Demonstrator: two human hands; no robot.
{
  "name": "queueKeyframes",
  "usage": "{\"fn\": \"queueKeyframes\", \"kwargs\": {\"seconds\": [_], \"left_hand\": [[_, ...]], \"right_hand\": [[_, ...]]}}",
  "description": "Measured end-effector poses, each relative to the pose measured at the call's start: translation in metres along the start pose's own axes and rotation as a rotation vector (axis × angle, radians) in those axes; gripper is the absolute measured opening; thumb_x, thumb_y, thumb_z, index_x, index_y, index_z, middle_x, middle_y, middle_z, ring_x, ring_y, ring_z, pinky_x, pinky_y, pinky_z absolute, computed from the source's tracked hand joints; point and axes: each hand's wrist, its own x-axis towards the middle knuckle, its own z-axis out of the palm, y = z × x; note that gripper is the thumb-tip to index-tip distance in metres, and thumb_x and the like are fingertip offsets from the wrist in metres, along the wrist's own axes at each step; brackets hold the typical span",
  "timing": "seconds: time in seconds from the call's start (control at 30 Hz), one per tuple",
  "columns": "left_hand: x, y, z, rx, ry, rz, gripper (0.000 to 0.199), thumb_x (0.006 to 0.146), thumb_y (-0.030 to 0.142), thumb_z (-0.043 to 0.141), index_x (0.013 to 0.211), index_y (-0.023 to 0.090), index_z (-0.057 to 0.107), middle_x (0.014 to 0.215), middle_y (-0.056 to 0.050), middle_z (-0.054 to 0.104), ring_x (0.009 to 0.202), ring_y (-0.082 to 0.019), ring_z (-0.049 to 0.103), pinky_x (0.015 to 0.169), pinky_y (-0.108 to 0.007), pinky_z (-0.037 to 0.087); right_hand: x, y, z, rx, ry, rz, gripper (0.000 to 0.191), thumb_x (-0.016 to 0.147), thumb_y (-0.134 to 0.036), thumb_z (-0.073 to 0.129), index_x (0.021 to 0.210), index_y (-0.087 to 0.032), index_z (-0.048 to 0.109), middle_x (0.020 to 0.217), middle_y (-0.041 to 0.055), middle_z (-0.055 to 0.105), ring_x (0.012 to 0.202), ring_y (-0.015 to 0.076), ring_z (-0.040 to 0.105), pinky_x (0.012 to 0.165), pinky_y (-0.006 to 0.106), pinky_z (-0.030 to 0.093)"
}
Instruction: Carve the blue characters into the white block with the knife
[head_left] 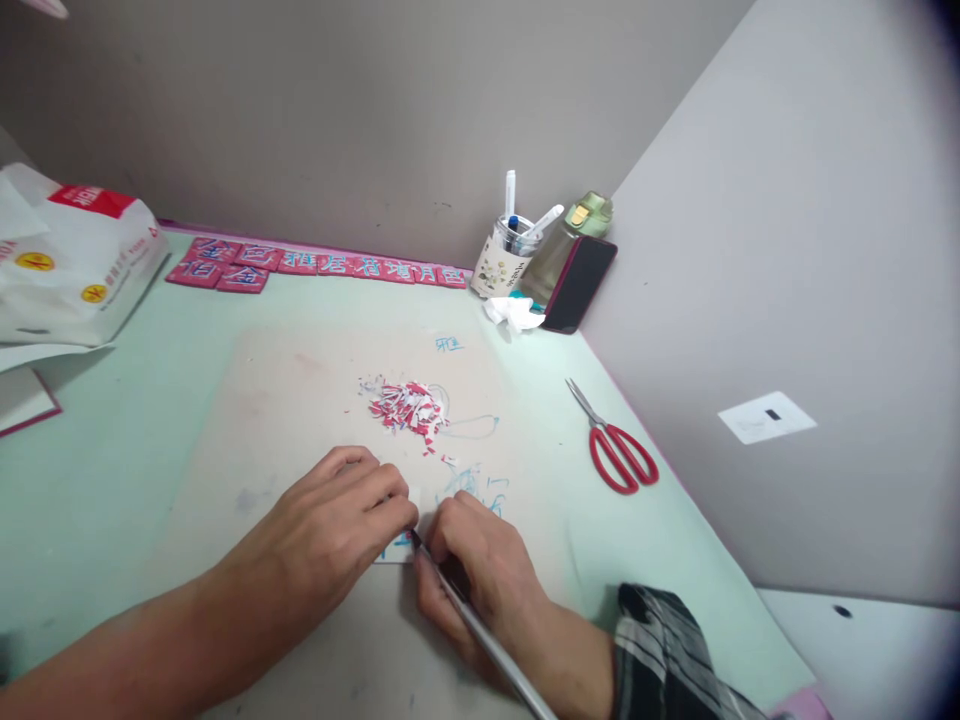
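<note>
A small white card (391,552) with blue brush-like characters lies on the grey-brown cutting board (247,420), mostly covered by my hands. My left hand (341,525) has its fingers bent and presses the card down from the left; its fingertips hide the card's upper part. From the right, my right hand (480,560) is closed around a slim silver craft knife (487,640). The knife's dark tip meets the card beside my left thumb. Just beyond my hands sits a pile of red and white paper scraps (411,408). Blue marker scribbles (469,480) show on the board near my right knuckles.
Red-handled scissors (622,455) lie at the right. Red cards with blue characters (300,262) line the back wall. A jar of markers (501,262), a green bottle (559,250), a phone (581,285) and crumpled tissue (514,314) stand back right. A tissue pack (82,270) sits left.
</note>
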Motion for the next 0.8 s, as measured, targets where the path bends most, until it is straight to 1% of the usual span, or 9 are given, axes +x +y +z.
{"fn": "queueKeyframes", "kwargs": {"seconds": [0.1,0.2,0.27,0.33,0.4,0.5,0.53,0.63,0.8], "left_hand": [[0.000,-0.005,0.001,0.005,-0.002,0.003,0.025,0.102,-0.001,0.041,0.094,0.019,0.055,0.087,-0.001,0.055,0.083,-0.020,0.051,0.088,-0.040,0.036],[0.001,-0.011,-0.006,0.073,0.018,0.002,0.024,0.101,-0.001,0.042,0.097,0.019,0.055,0.088,-0.002,0.056,0.084,-0.021,0.052,0.088,-0.039,0.037],[0.002,-0.013,-0.013,0.134,0.060,-0.025,0.023,0.102,0.002,0.041,0.104,0.020,0.056,0.093,-0.002,0.060,0.089,-0.021,0.055,0.091,-0.038,0.038],[-0.001,-0.013,-0.019,0.148,0.092,-0.094,0.023,0.104,0.008,0.043,0.116,0.022,0.056,0.102,-0.002,0.065,0.096,-0.022,0.059,0.094,-0.038,0.040],[-0.006,-0.010,-0.020,0.089,0.056,-0.177,0.027,0.104,0.020,0.052,0.131,0.025,0.053,0.118,-0.003,0.067,0.108,-0.024,0.061,0.097,-0.037,0.043],[-0.017,-0.007,-0.014,0.027,-0.049,-0.223,0.052,0.097,0.034,0.070,0.144,0.028,0.047,0.135,-0.004,0.065,0.122,-0.027,0.059,0.101,-0.038,0.047],[-0.020,-0.007,-0.012,0.029,-0.070,-0.221,0.056,0.096,0.035,0.072,0.146,0.029,0.047,0.136,-0.004,0.065,0.123,-0.028,0.059,0.102,-0.039,0.047],[-0.025,-0.010,-0.006,0.035,-0.093,-0.224,0.057,0.097,0.033,0.073,0.147,0.030,0.046,0.134,-0.003,0.066,0.123,-0.027,0.059,0.103,-0.038,0.047],[-0.027,-0.013,-0.005,0.032,-0.089,-0.211,0.057,0.098,0.032,0.071,0.148,0.029,0.045,0.135,-0.003,0.065,0.124,-0.026,0.058,0.105,-0.038,0.045]], "right_hand": [[0.002,-0.002,-0.003,0.016,-0.007,0.031,0.025,0.088,-0.005,0.049,0.084,-0.025,0.035,0.072,-0.0035,0.047,0.063,0.0134,0.044,0.058,0.026,0.034],[0.004,-0.004,-0.008,0.056,-0.051,0.092,0.022,0.089,-0.008,0.050,0.082,-0.025,0.037,0.073,-0.0028,0.049,0.062,0.0128,0.044,0.056,0.025,0.035],[0.004,-0.005,-0.011,0.086,-0.080,0.134,0.021,0.089,-0.009,0.050,0.081,-0.024,0.039,0.073,-0.0021,0.052,0.062,0.0127,0.044,0.056,0.024,0.035],[0.005,-0.005,-0.015,0.124,-0.111,0.179,0.020,0.090,-0.010,0.051,0.081,-0.024,0.041,0.075,-0.0013,0.054,0.063,0.0130,0.046,0.057,0.025,0.037],[0.007,-0.005,-0.020,0.190,-0.136,0.240,0.018,0.090,-0.013,0.053,0.081,-0.024,0.043,0.076,-0.0010,0.055,0.064,0.0131,0.046,0.058,0.025,0.038],[0.010,-0.002,-0.026,0.334,-0.163,0.354,0.018,0.089,-0.017,0.057,0.079,-0.024,0.044,0.074,-0.0022,0.054,0.064,0.0128,0.043,0.057,0.025,0.037],[0.011,-0.001,-0.027,0.378,-0.161,0.387,0.019,0.089,-0.018,0.058,0.077,-0.023,0.044,0.072,-0.0028,0.053,0.063,0.0126,0.043,0.056,0.025,0.037],[0.014,0.002,-0.031,0.456,-0.129,0.433,0.019,0.087,-0.019,0.060,0.075,-0.023,0.045,0.070,-0.0037,0.052,0.063,0.0121,0.042,0.056,0.025,0.036],[0.012,0.005,-0.031,0.422,-0.171,0.395,0.016,0.088,-0.018,0.061,0.078,-0.023,0.049,0.074,-0.0025,0.055,0.064,0.0125,0.044,0.057,0.026,0.037]]}}
